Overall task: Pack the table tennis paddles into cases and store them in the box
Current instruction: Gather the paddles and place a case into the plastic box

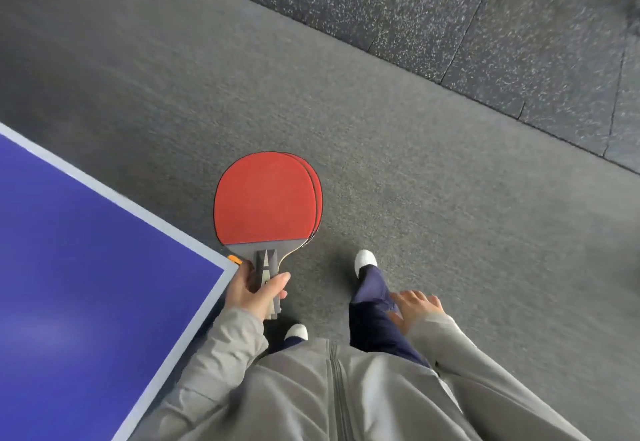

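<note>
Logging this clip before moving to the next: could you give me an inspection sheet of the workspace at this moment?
Surface: blue table tennis table, only one corner in view at the left, with a pale edge line.
Job's things: stacked red-faced paddles, at least two, held over the floor just off the table's corner; nothing else of the job in view.
Clutter: nothing seen.
Grippers: left hand grips the paddle handles; right hand has relaxed fingers beside the thigh and holds nothing.
Cables: nothing seen.
Surroundings: grey carpet underfoot, darker speckled floor tiles beyond it, white shoes mid-step.
</note>
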Tool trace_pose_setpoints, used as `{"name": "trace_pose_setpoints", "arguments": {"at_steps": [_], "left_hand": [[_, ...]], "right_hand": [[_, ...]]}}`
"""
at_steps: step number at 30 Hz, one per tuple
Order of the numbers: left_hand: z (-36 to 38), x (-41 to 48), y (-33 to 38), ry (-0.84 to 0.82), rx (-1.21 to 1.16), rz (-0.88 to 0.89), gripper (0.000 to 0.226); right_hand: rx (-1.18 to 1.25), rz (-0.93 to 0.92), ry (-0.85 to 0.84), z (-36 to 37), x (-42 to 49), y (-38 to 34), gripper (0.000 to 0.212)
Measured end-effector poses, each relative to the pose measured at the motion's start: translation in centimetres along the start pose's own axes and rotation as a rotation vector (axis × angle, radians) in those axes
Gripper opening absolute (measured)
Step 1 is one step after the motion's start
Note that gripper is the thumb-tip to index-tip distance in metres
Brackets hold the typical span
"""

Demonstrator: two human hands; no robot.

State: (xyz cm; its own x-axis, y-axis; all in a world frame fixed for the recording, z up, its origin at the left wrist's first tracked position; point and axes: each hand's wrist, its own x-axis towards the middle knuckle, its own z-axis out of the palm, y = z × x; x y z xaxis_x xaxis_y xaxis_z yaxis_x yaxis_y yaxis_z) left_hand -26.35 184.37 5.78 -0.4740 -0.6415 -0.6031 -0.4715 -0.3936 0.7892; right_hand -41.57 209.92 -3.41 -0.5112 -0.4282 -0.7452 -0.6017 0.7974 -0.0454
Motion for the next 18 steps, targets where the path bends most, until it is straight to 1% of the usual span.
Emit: {"name": "trace_pose_setpoints", "arguments": {"at_steps": [2,6,10,15,17,18], "left_hand": [[2.3,1.6,1.1,0.059,-0.057,-0.027,0.024],[6.8,3.8,3.1,0.203,-0.176,-0.087,0.019],[8.9,4.9,5.3,0.33,-0.298,-0.133,0.017],[8.5,6.7,7.3,0.448,-0.406,-0.101,0.017],[8.0,8.1,8.0,0.507,-0.427,-0.101,0.021],[7.6,9.0,8.4,0.539,-0.447,-0.104,0.027]], "right_hand": [[-0.015,-0.056,0.016,-2.7,3.5,1.6,0.044],[-0.089,-0.15,-0.029,-9.3,9.5,4.6,0.051],[-0.168,-0.241,-0.054,-16.1,14.1,6.0,0.054],[-0.305,-0.337,-0.134,-22.7,19.7,3.5,0.054],[-0.365,-0.38,-0.152,-24.8,22.1,1.6,0.054],[-0.397,-0.398,-0.155,-25.7,23.3,0.6,0.055]]}}
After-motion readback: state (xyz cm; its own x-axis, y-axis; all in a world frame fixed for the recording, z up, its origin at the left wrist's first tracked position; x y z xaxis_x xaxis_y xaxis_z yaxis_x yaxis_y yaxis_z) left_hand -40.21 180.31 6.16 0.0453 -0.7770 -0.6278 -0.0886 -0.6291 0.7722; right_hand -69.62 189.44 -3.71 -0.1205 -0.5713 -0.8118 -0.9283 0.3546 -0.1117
